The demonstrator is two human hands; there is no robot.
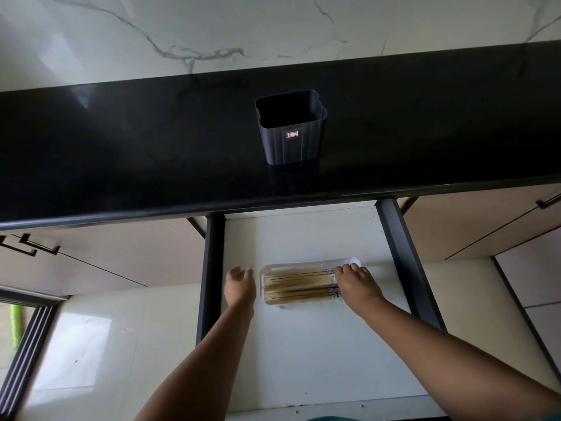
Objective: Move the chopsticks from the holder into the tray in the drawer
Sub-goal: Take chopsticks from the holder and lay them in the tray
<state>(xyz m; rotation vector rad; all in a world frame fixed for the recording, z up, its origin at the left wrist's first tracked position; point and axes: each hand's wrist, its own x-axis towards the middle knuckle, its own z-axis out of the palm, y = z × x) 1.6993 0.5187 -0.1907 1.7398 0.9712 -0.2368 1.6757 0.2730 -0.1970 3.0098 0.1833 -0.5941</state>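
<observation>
A dark ribbed holder (pixel 291 129) stands upright on the black countertop (pixel 121 153), and its inside looks empty. Below it a white drawer (pixel 303 344) is pulled out. A clear tray (pixel 273 268) lies in the drawer with several wooden chopsticks (pixel 299 288) lying side by side in it, patterned ends to the right. My right hand (pixel 356 284) rests on the right end of the chopsticks and tray, fingers spread over them. My left hand (pixel 239 284) hovers just left of the tray, fingers loosely curled, holding nothing.
The drawer has dark side rails (pixel 212 268) on both sides. Beige cabinet fronts with black handles (pixel 30 246) flank it. A marble wall (pixel 212 31) rises behind the counter. A glossy tiled floor (pixel 106 344) and a window frame lie at the lower left.
</observation>
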